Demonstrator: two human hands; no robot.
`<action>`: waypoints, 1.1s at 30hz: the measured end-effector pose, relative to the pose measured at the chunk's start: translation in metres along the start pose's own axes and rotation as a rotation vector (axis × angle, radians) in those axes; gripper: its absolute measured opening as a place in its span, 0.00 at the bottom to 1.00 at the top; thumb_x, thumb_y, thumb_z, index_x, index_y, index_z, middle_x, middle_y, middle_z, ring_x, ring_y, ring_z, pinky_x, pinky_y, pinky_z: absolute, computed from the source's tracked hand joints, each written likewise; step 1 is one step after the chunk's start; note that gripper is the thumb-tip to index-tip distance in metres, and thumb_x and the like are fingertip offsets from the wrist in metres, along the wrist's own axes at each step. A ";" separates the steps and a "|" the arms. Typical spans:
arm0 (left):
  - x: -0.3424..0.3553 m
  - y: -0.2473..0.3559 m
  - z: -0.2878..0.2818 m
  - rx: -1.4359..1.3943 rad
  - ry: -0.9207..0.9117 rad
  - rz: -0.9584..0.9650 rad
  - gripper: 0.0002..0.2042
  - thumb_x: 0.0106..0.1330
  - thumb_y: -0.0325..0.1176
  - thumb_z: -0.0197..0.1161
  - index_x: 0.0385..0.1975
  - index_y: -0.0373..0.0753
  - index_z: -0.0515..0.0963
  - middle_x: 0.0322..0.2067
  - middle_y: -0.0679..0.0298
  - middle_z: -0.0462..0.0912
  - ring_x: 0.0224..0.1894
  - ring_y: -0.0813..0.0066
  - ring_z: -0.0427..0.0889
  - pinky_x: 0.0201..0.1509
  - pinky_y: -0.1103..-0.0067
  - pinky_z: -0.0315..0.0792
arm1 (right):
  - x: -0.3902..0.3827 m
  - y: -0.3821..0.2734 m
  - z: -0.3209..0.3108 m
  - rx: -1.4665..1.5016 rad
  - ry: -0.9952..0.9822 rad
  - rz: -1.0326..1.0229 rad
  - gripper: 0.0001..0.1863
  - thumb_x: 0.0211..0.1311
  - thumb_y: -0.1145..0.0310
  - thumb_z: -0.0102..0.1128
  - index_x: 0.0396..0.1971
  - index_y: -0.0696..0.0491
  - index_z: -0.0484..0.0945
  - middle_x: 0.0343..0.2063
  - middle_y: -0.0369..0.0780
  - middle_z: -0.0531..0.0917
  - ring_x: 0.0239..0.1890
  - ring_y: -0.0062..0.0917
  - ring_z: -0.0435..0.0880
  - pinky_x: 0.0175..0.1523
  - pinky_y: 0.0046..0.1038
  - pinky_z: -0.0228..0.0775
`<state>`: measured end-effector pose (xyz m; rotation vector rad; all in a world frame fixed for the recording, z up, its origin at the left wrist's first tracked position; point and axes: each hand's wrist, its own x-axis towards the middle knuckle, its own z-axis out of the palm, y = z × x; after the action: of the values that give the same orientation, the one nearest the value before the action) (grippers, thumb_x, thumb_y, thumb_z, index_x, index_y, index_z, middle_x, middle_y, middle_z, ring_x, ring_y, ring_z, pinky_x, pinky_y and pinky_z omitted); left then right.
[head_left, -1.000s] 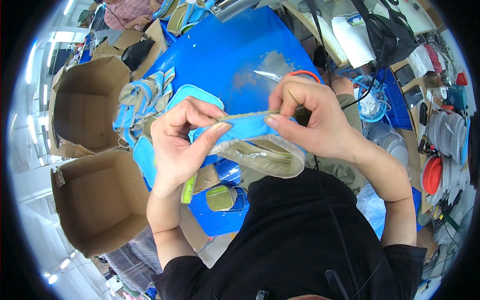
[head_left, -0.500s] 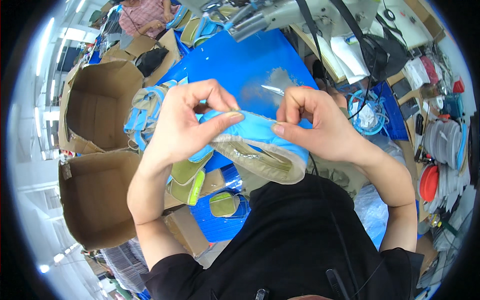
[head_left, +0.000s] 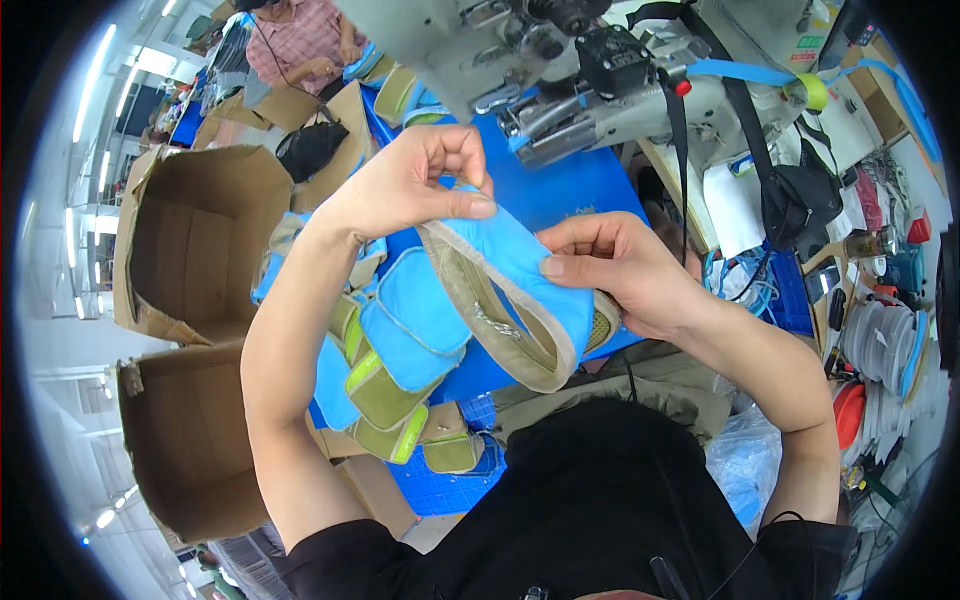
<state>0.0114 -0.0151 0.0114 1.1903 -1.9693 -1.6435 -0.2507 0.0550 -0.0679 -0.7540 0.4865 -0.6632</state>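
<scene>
Between both hands I hold a blue fabric pouch [head_left: 520, 255] with a beige-edged opening. Inside it show an olive lining and what looks like a zipper. My left hand [head_left: 430, 180] is closed, its thumb and fingers pinching the pouch's upper left edge. At the right edge, my right hand [head_left: 625, 270] pinches the blue fabric between thumb and fingers. A mesh-like olive part [head_left: 603, 322] shows below the right hand. Left of the pouch hang similar blue pieces [head_left: 415, 320] and olive pieces with yellow-green strips [head_left: 390, 390], bunched together.
A sewing machine [head_left: 560, 125] stands ahead over a blue table [head_left: 555, 185]. Two open cardboard boxes [head_left: 150, 240] are at the left. A co-worker in a checked shirt [head_left: 300, 45] sits at the far left. Tools and stacked grey pieces [head_left: 880, 340] line the right.
The pouch has turned so its opening slopes more steeply down to the right. My left hand is higher, and my right hand lower. More of the sewing machine and bunched pieces now shows.
</scene>
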 end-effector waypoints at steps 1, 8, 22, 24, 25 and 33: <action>0.007 -0.004 -0.008 -0.008 0.009 -0.011 0.12 0.60 0.27 0.78 0.33 0.37 0.76 0.35 0.65 0.85 0.41 0.80 0.82 0.46 0.81 0.75 | 0.006 -0.002 -0.002 0.030 0.031 0.005 0.16 0.67 0.75 0.67 0.52 0.65 0.81 0.42 0.43 0.88 0.41 0.20 0.88 0.49 0.23 0.81; 0.040 -0.028 -0.045 0.103 0.086 -0.028 0.19 0.59 0.33 0.79 0.46 0.35 0.80 0.44 0.64 0.85 0.48 0.77 0.81 0.55 0.77 0.74 | 0.036 -0.011 -0.013 0.123 0.129 0.014 0.16 0.67 0.74 0.66 0.51 0.66 0.81 0.43 0.45 0.88 0.41 0.22 0.88 0.49 0.25 0.82; 0.058 -0.030 -0.050 0.079 0.161 0.027 0.28 0.58 0.30 0.79 0.59 0.35 0.78 0.53 0.62 0.83 0.53 0.71 0.79 0.60 0.74 0.75 | 0.049 -0.018 -0.018 0.147 0.162 -0.021 0.18 0.66 0.73 0.66 0.52 0.66 0.80 0.45 0.45 0.87 0.44 0.24 0.88 0.51 0.26 0.82; 0.061 -0.026 -0.053 0.179 0.163 0.006 0.26 0.59 0.28 0.77 0.59 0.35 0.78 0.52 0.61 0.83 0.52 0.71 0.79 0.57 0.74 0.76 | 0.051 -0.018 -0.017 0.163 0.180 -0.041 0.18 0.66 0.73 0.67 0.51 0.66 0.80 0.44 0.45 0.86 0.44 0.25 0.88 0.51 0.27 0.82; 0.064 -0.025 -0.054 0.229 0.163 -0.003 0.25 0.60 0.28 0.76 0.59 0.35 0.78 0.52 0.61 0.83 0.52 0.72 0.79 0.56 0.74 0.77 | 0.052 -0.017 -0.017 0.171 0.201 -0.052 0.18 0.66 0.72 0.67 0.51 0.66 0.80 0.44 0.45 0.86 0.44 0.25 0.88 0.51 0.27 0.82; 0.074 -0.029 -0.086 0.234 0.160 0.056 0.23 0.62 0.26 0.73 0.59 0.36 0.79 0.52 0.61 0.84 0.52 0.72 0.80 0.56 0.74 0.77 | 0.066 -0.004 -0.009 0.269 0.310 -0.170 0.18 0.65 0.71 0.69 0.51 0.65 0.80 0.43 0.45 0.86 0.44 0.25 0.86 0.49 0.27 0.80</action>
<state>0.0375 -0.1272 -0.0094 1.2908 -2.1134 -1.2752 -0.2119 0.0031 -0.0813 -0.4416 0.6044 -0.9913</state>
